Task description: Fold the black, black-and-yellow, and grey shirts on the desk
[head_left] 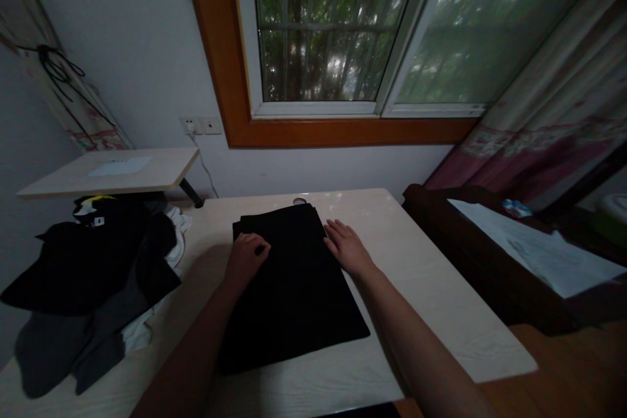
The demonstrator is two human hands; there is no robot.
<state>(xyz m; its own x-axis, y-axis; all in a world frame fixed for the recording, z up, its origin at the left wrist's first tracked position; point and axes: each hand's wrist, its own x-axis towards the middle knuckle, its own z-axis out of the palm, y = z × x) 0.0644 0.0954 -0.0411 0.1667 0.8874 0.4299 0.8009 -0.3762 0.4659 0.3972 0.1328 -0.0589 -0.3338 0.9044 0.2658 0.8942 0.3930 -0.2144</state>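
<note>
A black garment [298, 287], folded into a flat long panel, lies on the pale wood-grain table [421, 261]. Whether it is a shirt or trousers I cannot tell. My left hand [246, 260] is over its upper left edge, fingers curled and thumb tip meeting a finger in a pinch on the black cloth. Along the upper right edge rests my right hand [349, 247], fingers stretched out and flat, partly on the table. Just past the garment's far edge a small round ring-like thing [299, 200] shows in part.
A heap of black, grey and white clothes [93, 268] sits on the left, partly under a raised shelf [112, 170] with a paper on it. A cord hangs from the wall socket [200, 125]. Beyond the table's right edge stands dark furniture [490, 274] with a pale sheet.
</note>
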